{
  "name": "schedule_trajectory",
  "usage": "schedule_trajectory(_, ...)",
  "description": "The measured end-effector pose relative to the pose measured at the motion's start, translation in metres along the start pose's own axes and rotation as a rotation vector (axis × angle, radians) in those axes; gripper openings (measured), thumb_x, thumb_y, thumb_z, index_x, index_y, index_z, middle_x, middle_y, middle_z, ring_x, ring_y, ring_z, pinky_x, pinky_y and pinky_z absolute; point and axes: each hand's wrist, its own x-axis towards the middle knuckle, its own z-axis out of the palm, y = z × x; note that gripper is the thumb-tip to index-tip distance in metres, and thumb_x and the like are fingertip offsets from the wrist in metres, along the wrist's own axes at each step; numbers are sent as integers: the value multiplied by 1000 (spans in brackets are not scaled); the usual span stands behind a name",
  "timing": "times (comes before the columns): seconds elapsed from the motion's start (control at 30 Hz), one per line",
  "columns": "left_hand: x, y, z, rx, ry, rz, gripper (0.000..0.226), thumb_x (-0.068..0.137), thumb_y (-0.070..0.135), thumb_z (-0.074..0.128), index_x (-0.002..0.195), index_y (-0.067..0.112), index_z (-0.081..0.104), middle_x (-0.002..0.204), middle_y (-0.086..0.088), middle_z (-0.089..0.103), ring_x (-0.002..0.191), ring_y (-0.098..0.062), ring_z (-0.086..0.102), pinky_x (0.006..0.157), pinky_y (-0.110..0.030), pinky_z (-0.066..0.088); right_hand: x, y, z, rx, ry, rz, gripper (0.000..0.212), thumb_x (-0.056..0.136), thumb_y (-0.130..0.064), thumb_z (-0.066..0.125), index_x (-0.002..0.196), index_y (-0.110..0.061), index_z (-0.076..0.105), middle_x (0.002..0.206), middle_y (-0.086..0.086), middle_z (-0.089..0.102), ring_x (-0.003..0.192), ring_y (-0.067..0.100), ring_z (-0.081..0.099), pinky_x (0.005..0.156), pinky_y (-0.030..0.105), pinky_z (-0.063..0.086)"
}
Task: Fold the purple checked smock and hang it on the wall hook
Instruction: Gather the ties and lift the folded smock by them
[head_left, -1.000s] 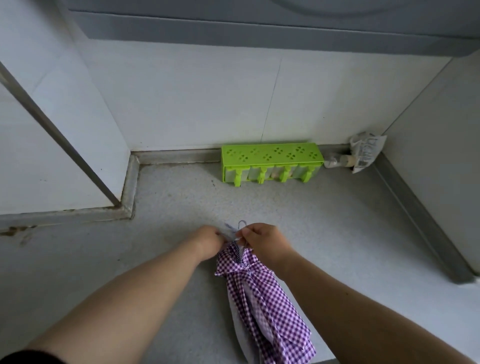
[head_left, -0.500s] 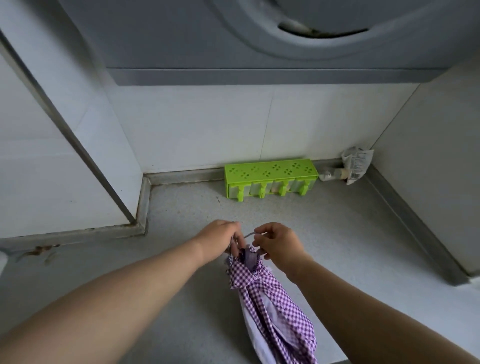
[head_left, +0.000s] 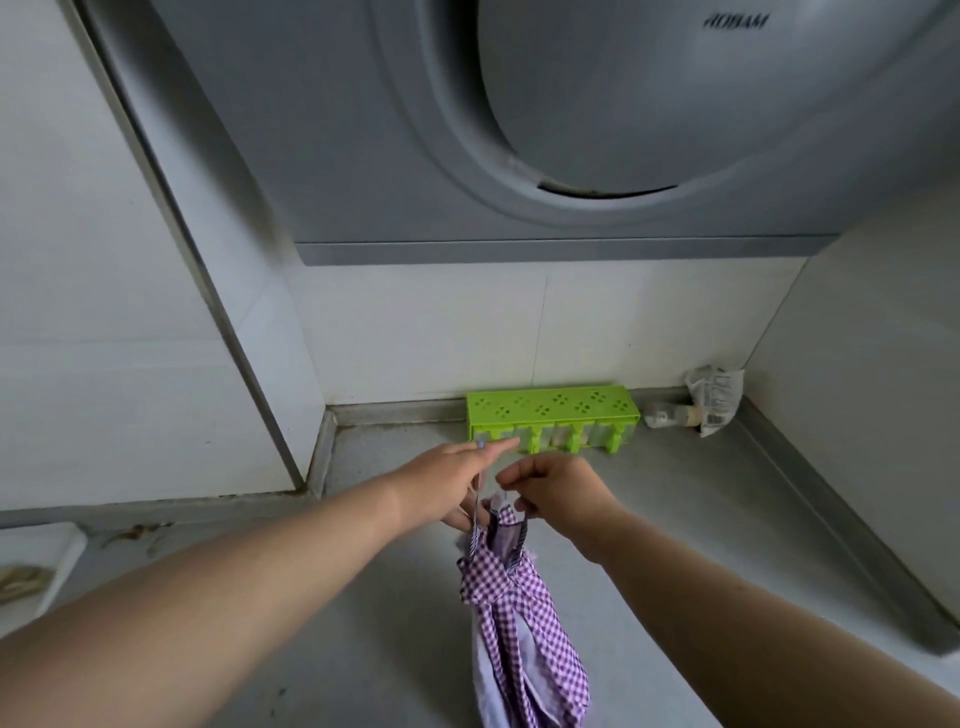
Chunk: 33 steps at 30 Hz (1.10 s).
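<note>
The folded purple checked smock (head_left: 519, 634) hangs over the desk (head_left: 701, 519) from both hands: the left hand (head_left: 449, 480) and right hand (head_left: 558, 491) each pinch its thin loop. Farther back, a green rack (head_left: 553, 410) sits against the tiled wall (head_left: 649, 322).

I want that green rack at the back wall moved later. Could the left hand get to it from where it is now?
Probably yes. The left hand is just short of the green rack, with only bare counter between. But it pinches the loop of the smock, as does the right hand, so it must let go first.
</note>
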Motion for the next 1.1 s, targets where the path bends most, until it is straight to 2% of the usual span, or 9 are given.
schedule_trajectory(0.17,-4,12,7,105,13,79,63,108,-2,48,152,42,49,117,-2,46,91,-33,69,91,-53,62,-15,-23,-16,-198,-172,-206,31,90,-2,61,90,-28,78,87,-9,77,69,0,65,71,22,54)
schedule_trajectory(0.3,-8,40,23,123,146,71,39,115,23,36,145,30,59,103,0,38,80,-11,54,77,-33,59,-21,-26,-33,-294,-180,-350,12,96,-23,70,88,-22,79,78,-1,74,65,3,58,66,22,47)
schedule_trajectory(0.4,-10,53,28,185,179,48,41,115,25,36,148,9,55,100,13,46,85,0,51,89,-17,49,-21,-26,-45,-279,-175,-357,13,98,-22,69,92,-18,81,76,-12,73,61,-5,59,68,19,49)
schedule_trajectory(0.47,-10,57,32,131,157,60,30,114,22,41,133,17,64,99,14,57,83,11,57,73,-6,45,-24,-27,-51,-291,-220,-393,16,100,-15,64,95,-16,80,86,-12,77,63,-9,61,67,12,46)
schedule_trajectory(0.63,1,51,36,52,201,-46,24,77,43,51,77,22,61,78,3,64,83,-18,59,76,-36,45,-29,-32,-59,-286,-247,-408,18,103,-13,60,90,-19,72,85,-11,77,62,-8,63,63,14,50)
schedule_trajectory(0.8,1,52,47,212,163,-110,14,85,33,60,81,19,61,73,3,56,72,-14,50,68,-32,38,-29,-29,-64,-374,-166,-420,17,101,-21,62,87,-15,69,69,-2,70,61,8,69,59,23,50)
schedule_trajectory(0.93,7,39,44,282,181,-72,33,74,55,61,91,28,68,93,-6,75,86,-21,69,80,-41,55,-27,-25,-64,-393,-146,-378,19,102,-25,61,85,-20,68,72,1,70,60,7,70,61,28,52)
schedule_trajectory(1.0,10,37,43,220,190,-44,32,71,59,71,89,33,71,84,-3,73,75,-19,66,71,-37,50,-26,-22,-64,-394,-133,-357,17,103,-24,59,89,-17,67,69,-2,69,58,6,69,62,27,52)
schedule_trajectory(1.1,14,32,44,106,218,-1,13,86,38,84,94,29,79,85,6,74,77,-5,63,76,-30,46,-24,-19,-60,-385,-97,-318,16,103,-24,58,88,-20,64,68,-1,71,61,9,72,66,30,56)
